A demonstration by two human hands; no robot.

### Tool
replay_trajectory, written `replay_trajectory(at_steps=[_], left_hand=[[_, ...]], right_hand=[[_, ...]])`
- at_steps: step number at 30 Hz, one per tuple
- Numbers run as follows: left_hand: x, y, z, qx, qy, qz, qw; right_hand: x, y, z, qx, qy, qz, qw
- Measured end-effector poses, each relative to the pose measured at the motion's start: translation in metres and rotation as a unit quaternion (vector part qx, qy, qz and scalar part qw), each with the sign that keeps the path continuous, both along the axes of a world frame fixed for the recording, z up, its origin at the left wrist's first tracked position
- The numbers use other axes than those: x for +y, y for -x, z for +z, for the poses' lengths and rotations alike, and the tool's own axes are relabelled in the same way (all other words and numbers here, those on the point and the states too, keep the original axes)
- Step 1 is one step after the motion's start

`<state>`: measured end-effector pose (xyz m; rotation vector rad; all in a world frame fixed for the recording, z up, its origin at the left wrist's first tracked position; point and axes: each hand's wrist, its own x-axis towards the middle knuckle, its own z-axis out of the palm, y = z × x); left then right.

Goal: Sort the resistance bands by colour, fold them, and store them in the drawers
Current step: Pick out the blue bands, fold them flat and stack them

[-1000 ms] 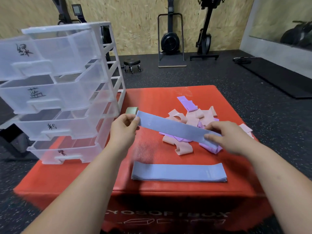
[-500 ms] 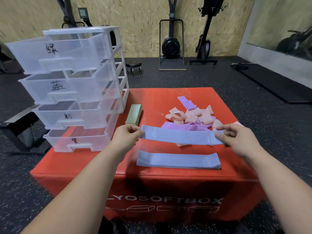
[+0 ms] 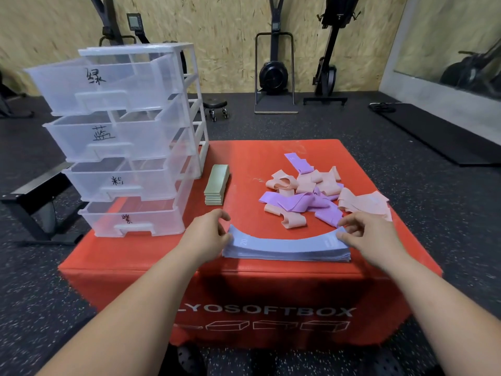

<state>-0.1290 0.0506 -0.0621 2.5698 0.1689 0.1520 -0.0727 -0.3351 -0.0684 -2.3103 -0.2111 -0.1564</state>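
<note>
Head cam: L hand (image 3: 208, 232) & R hand (image 3: 363, 234) each pinch one end of a blue band (image 3: 284, 243), fingers curled. Band's middle sags onto the blue stack (image 3: 287, 255), front of red worktop (image 3: 244, 164).

Both bare forearms reach forward from the lower corners and draw slightly toward each other, backs of the hands turned up. The left grip (image 3: 208, 232) has its fingers curled and pinches the left end of the blue band (image 3: 287, 244) between thumb and fingertips. The right grip (image 3: 366, 232) mirrors it, its thumb on the band's right end with the fingers bent above, level with the left and well apart from it.
</note>
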Motion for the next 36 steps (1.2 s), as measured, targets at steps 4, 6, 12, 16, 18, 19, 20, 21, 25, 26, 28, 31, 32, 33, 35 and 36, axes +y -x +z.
replay_trajectory(at_steps=[4,6,12,16,18,19,20,21,25,26,28,31,32,33,35,36], left_hand=[[-0.003,0.000,-0.009,0.003,-0.040,-0.018,0.999],[-0.003,0.000,-0.012,0.008,-0.071,-0.026,0.997],[-0.003,-0.003,-0.013,0.012,-0.133,-0.038,0.990],[0.005,-0.007,-0.011,-0.002,-0.103,-0.074,0.992],[0.007,-0.006,-0.011,0.014,-0.094,-0.137,0.986],[0.007,-0.005,-0.011,0.027,-0.096,-0.166,0.981],[0.007,-0.004,-0.012,0.037,-0.103,-0.185,0.977],[0.007,-0.004,-0.014,0.041,-0.114,-0.195,0.973],[0.006,-0.006,-0.017,0.017,-0.147,-0.195,0.970],[0.006,-0.006,-0.016,0.015,-0.147,-0.193,0.970],[0.006,-0.006,-0.015,0.015,-0.141,-0.192,0.971],[0.007,-0.006,-0.013,0.019,-0.137,-0.193,0.971],[0.007,-0.006,-0.013,0.020,-0.136,-0.192,0.972],[0.007,-0.006,-0.012,0.021,-0.137,-0.190,0.972],[0.007,-0.007,-0.011,0.025,-0.143,-0.188,0.971],[0.007,-0.008,-0.011,0.025,-0.145,-0.188,0.971]], right_hand=[[-0.001,-0.001,-0.007,0.000,0.051,-0.003,0.999],[-0.001,0.000,-0.010,-0.008,0.096,-0.002,0.995],[-0.003,-0.004,-0.014,-0.027,0.152,0.019,0.988],[-0.007,-0.006,-0.006,-0.021,0.153,0.082,0.985],[-0.008,-0.005,-0.003,0.006,0.218,0.149,0.964],[-0.009,-0.004,-0.002,0.019,0.249,0.172,0.953],[-0.009,-0.003,-0.003,0.028,0.271,0.180,0.945],[-0.008,-0.003,-0.004,0.032,0.281,0.180,0.942],[-0.008,-0.004,-0.006,0.017,0.290,0.169,0.942],[-0.008,-0.004,-0.006,0.015,0.288,0.169,0.942],[-0.009,-0.005,-0.005,0.023,0.283,0.171,0.944],[-0.010,-0.008,-0.005,0.037,0.276,0.175,0.944],[-0.011,-0.009,-0.005,0.037,0.276,0.177,0.944],[-0.012,-0.010,-0.005,0.037,0.276,0.179,0.944],[-0.012,-0.011,-0.006,0.035,0.271,0.182,0.945],[-0.012,-0.012,-0.007,0.036,0.267,0.181,0.946]])
